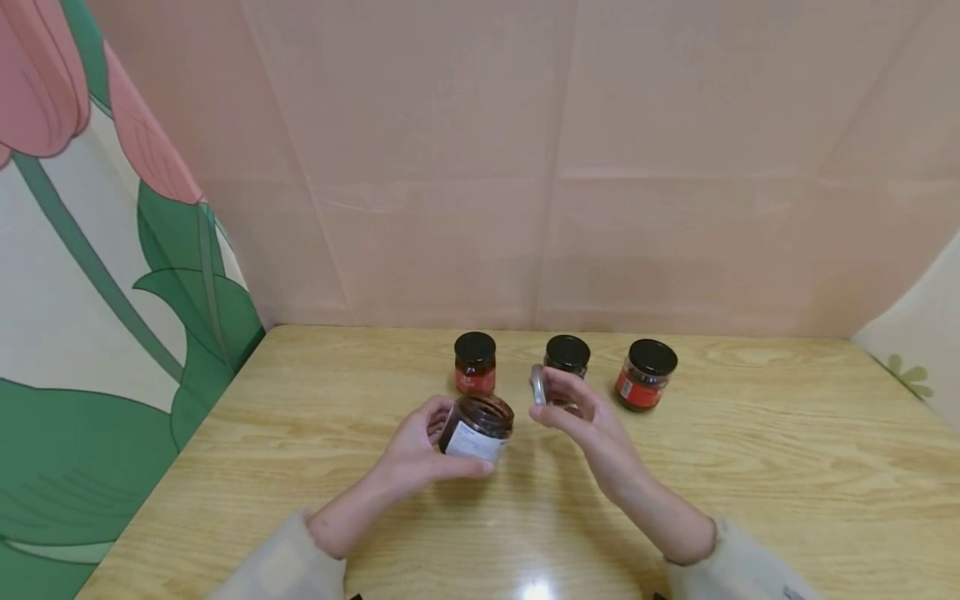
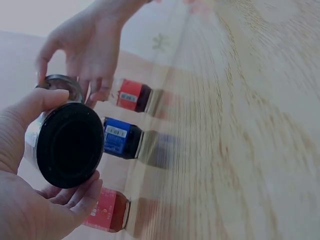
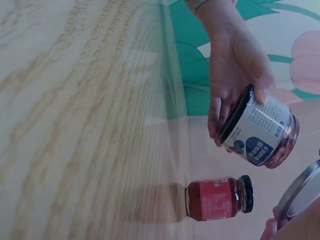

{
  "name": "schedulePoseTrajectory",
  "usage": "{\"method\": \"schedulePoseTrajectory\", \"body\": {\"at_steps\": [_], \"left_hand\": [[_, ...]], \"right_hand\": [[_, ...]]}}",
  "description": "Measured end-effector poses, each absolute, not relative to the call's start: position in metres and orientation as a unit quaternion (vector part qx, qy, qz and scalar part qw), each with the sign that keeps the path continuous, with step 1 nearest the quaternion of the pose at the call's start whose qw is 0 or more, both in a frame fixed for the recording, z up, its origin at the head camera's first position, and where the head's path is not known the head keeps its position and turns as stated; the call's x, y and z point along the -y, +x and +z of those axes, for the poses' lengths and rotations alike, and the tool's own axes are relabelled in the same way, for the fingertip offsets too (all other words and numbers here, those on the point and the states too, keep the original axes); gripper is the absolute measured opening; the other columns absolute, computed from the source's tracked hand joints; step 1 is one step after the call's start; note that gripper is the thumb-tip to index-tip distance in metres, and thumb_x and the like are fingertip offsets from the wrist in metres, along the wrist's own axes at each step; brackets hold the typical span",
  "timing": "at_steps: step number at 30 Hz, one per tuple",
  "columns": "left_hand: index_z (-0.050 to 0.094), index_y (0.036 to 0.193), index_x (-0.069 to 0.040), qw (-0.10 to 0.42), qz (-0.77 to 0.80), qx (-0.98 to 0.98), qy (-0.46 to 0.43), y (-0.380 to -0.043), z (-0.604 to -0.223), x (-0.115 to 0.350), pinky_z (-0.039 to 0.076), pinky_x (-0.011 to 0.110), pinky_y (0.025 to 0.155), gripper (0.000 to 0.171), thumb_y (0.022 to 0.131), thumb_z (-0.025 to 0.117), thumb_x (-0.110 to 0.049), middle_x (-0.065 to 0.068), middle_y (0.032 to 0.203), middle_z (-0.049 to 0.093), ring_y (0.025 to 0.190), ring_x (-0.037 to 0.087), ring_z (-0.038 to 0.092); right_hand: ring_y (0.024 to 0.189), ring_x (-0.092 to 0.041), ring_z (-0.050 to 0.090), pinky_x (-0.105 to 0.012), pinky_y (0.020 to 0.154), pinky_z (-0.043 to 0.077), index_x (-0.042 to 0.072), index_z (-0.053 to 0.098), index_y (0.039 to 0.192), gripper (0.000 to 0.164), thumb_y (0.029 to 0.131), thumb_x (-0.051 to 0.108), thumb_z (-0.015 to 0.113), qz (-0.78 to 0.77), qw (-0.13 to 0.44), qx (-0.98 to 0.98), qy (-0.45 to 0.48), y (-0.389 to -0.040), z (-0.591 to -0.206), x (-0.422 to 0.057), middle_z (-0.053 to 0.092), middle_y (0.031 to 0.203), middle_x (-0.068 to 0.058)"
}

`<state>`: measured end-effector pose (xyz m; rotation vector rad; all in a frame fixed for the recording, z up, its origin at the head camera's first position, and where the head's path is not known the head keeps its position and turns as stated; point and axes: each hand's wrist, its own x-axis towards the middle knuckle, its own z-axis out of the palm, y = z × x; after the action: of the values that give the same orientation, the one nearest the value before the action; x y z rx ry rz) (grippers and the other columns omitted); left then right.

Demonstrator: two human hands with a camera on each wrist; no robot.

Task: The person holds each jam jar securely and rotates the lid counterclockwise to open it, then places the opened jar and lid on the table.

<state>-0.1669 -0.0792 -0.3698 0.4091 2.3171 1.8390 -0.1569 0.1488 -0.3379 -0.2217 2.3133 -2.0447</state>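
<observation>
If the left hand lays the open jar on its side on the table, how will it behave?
The open jar is round with smooth glass walls, so it would probably roll. Its lid is off, in the right hand, so the dark contents might spill. Glass likely breaks if dropped.

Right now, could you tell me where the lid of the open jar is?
In the head view, the lid is pinched in the right hand, right of the open jar.

1. I'm at a staged tabletop booth, not a real kitchen.
2. A plain pink backdrop [image 1: 525,167] and a tulip-print cloth [image 1: 90,250] wall in my light wooden table [image 1: 750,467].
</observation>
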Motion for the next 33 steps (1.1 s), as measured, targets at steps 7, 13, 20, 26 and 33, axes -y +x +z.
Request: {"method": "schedulePoseTrajectory", "body": {"at_steps": [7,13,20,26,33], "left_hand": [[0.053,0.118,-0.004,0.077,0.612,-0.778,0.123,-0.168,-0.37,0.085,0.048,0.042,0.097,0.066,0.063,0.087,-0.015,0.01,0.11,0.063,0.102,0.021,0.061],[0.051,0.116,-0.003,0.074,0.608,-0.782,0.117,-0.17,-0.371,0.088,0.05,0.035,0.09,0.065,0.063,0.087,-0.012,0.011,0.108,0.063,0.096,0.018,0.062],[0.048,0.118,-0.002,0.068,0.61,-0.784,0.092,-0.17,-0.37,0.092,0.05,0.038,0.092,0.068,0.063,0.086,-0.007,0.012,0.11,0.063,0.099,0.019,0.062],[0.048,0.12,-0.005,0.065,0.608,-0.789,0.07,-0.17,-0.368,0.094,0.052,0.038,0.087,0.069,0.063,0.087,-0.007,0.012,0.109,0.065,0.098,0.021,0.063],[0.049,0.12,-0.004,0.051,0.615,-0.784,0.065,-0.171,-0.369,0.096,0.052,0.038,0.087,0.069,0.061,0.086,-0.003,0.011,0.108,0.063,0.097,0.02,0.062]], "right_hand": [[0.111,-0.017,0.052,-0.031,0.095,0.043,0.005,0.048,0.134,0.052,0.086,0.013,0.065,-0.663,0.022,-0.745,-0.067,-0.158,-0.34,-0.148,0.056,0.129,-0.011],[0.111,-0.016,0.053,-0.032,0.095,0.044,0.005,0.05,0.131,0.049,0.085,0.014,0.068,-0.67,0.025,-0.739,-0.057,-0.158,-0.341,-0.146,0.058,0.125,-0.008],[0.111,-0.015,0.054,-0.028,0.096,0.044,0.003,0.048,0.129,0.05,0.084,0.012,0.069,-0.673,0.035,-0.738,-0.036,-0.159,-0.343,-0.143,0.056,0.128,-0.011],[0.109,-0.013,0.057,-0.024,0.093,0.047,0.002,0.045,0.13,0.053,0.084,0.012,0.069,-0.679,0.045,-0.732,-0.034,-0.159,-0.347,-0.143,0.056,0.125,-0.01],[0.118,-0.018,0.057,-0.035,0.101,0.043,0.006,0.041,0.138,0.06,0.086,0.012,0.069,-0.686,0.06,-0.724,-0.04,-0.159,-0.347,-0.143,0.051,0.133,-0.014]]}}
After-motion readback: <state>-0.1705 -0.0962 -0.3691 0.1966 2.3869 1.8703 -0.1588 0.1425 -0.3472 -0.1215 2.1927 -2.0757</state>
